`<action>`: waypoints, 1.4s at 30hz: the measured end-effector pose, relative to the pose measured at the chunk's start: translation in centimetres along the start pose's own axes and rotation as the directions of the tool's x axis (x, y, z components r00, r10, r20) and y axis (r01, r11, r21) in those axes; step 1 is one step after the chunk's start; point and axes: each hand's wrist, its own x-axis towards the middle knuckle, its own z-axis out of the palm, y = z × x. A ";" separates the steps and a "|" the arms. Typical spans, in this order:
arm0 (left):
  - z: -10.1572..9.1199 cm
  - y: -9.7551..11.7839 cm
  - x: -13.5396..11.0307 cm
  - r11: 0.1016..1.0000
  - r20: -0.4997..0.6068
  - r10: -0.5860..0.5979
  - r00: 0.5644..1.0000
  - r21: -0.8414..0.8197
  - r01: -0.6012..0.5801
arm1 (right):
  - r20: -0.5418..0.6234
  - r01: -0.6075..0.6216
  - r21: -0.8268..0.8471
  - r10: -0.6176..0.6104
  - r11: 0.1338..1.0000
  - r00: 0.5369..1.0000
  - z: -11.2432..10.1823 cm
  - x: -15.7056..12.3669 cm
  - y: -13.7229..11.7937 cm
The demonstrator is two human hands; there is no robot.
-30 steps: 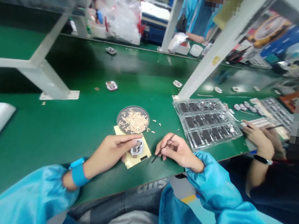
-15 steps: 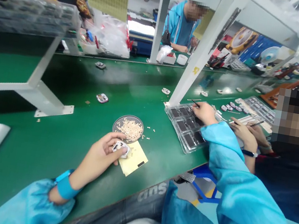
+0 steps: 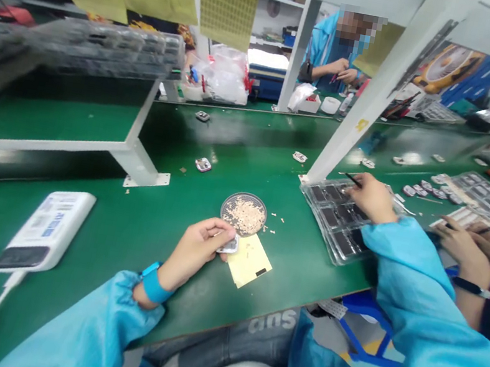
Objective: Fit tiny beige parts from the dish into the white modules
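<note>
Green worktop (image 3: 134,221), head view: left hand (image 3: 198,246) pinched closed on a small white part (image 3: 230,245), just beside a round dish (image 3: 243,214) with beige bits left heaped in it; right hand (image 3: 372,198) curled around a thin black pick (image 3: 354,179), over a clear tray (image 3: 330,224) of dark parts.

A hand could pass over the green bench mat (image 3: 131,239) between the white rectangular power bank (image 3: 45,228) and the round mesh dish (image 3: 244,214) (the clear plastic tray (image 3: 335,222) blocks farther right).
</note>
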 end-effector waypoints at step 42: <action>-0.3 -1.2 0.2 0.896 -0.152 0.414 0.897 0.243 -0.372 | 0.473 -0.418 0.880 -0.515 0.227 0.716 2.6 -15.8 -20.5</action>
